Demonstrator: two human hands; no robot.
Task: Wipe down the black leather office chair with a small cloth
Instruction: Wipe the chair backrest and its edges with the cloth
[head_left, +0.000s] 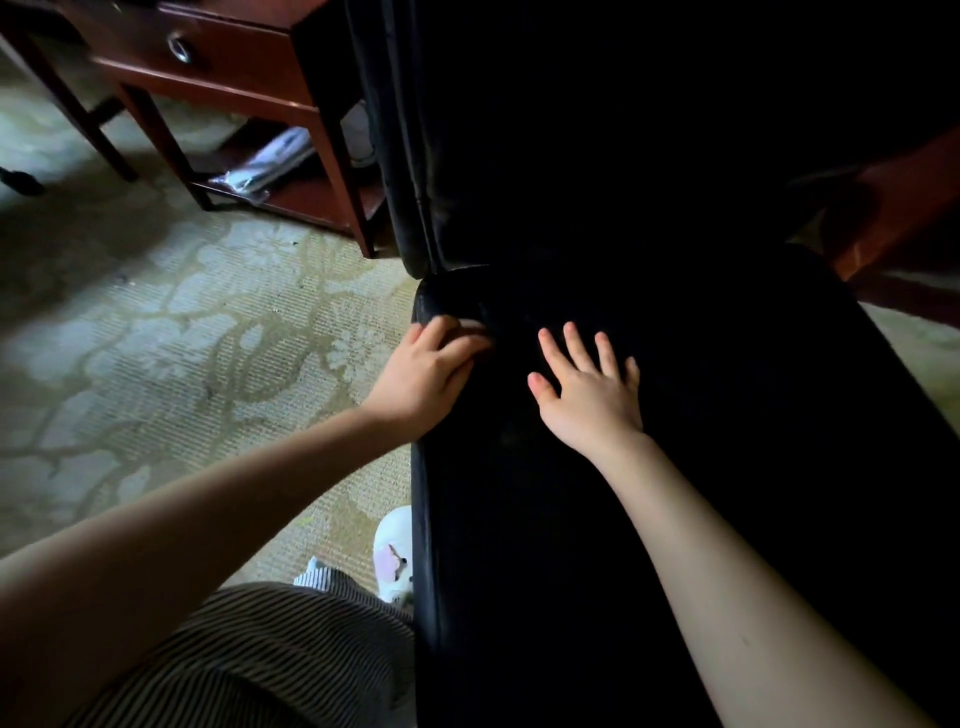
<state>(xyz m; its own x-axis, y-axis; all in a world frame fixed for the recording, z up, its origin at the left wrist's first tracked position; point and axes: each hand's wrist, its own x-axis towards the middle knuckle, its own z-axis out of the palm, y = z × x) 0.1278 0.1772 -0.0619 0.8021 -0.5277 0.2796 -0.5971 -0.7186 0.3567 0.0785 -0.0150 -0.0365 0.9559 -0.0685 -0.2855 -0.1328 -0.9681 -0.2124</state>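
The black leather office chair fills the middle and right, its seat toward me and its backrest rising behind. My left hand lies on the seat's left rear corner with its fingers bent over the edge. My right hand rests flat on the seat, fingers straight and spread. No cloth shows in either hand; the seat is very dark.
A reddish wooden desk with a drawer and a lower shelf holding papers stands at the back left. Patterned carpet covers the floor on the left. A white slipper sits beside the seat's left edge. More wooden furniture is at the right.
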